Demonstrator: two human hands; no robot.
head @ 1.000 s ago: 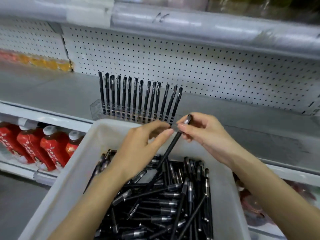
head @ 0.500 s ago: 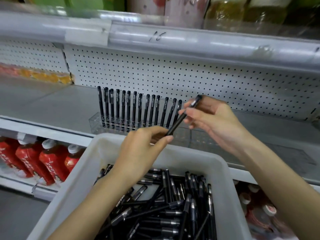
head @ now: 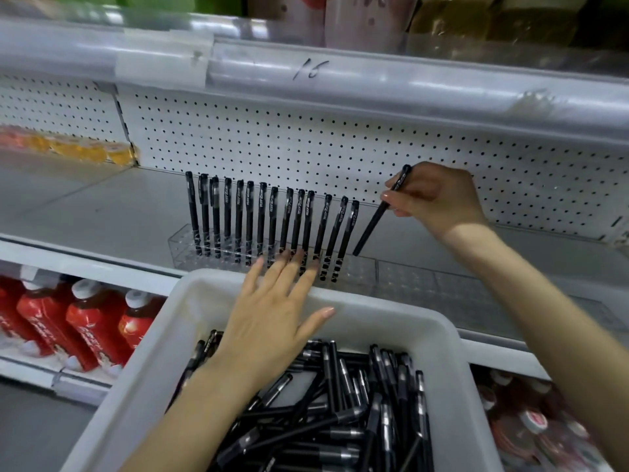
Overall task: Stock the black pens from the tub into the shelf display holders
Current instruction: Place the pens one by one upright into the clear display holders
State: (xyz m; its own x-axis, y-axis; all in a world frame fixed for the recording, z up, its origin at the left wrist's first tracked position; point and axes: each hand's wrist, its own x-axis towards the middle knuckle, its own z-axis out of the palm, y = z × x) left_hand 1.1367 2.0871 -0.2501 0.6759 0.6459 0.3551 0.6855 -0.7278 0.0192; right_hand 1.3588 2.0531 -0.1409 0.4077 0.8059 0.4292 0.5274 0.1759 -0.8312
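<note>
The fingers [head: 289,270] of the left hand [head: 272,321] are straight and fanned wide, holding nothing. The palm hovers over the far end of the white tub [head: 442,332], and the blurred fingertips reach past its rim to the front of the clear holder [head: 190,243]; I cannot tell whether they touch it. Under that wrist the tub is heaped with loose black pens [head: 340,420] lying crisscross.

To the left, on the shelf below, red bottles [head: 85,325] with white caps stand side by side.

Just past the tub, the clear holder sits at the front edge of the grey shelf [head: 102,206]. A row of standing pens [head: 272,223] fills its holes, the leftmost upright and the rightmost leaning right. A second clear holder [head: 405,277] adjoins it on the right.

Above that end, the right hand [head: 439,199] pinches one black pen [head: 372,223] near its top between thumb and curled fingers. The pen slants, its lower tip just beside the last standing pen at the holder's top; whether it is in a hole I cannot tell.

Behind stands a white pegboard [head: 306,141], with orange packs [head: 75,149] at far left. Overhead, a price rail [head: 442,86] bears a handwritten "16".
</note>
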